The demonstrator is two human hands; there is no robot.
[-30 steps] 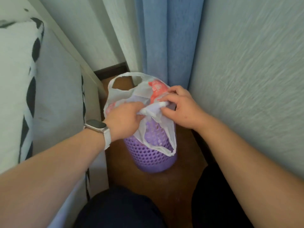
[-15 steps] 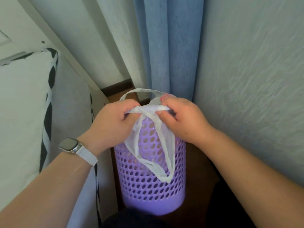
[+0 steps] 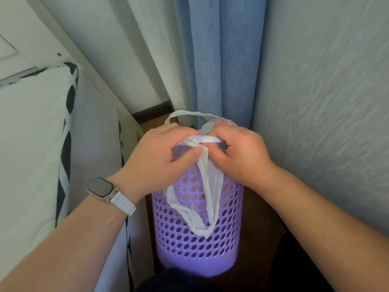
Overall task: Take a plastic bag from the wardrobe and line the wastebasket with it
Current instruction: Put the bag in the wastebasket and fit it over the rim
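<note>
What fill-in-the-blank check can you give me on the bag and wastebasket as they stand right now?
The perforated wastebasket is ____ in colour.
The curtain hanging behind it is ____.
The watch sits on the ____ wrist.
The left hand and right hand grip the plastic bag at the rim, and its near handle loop hangs down ____ the wastebasket's wall.
Missing words: purple; blue; left; outside.
</note>
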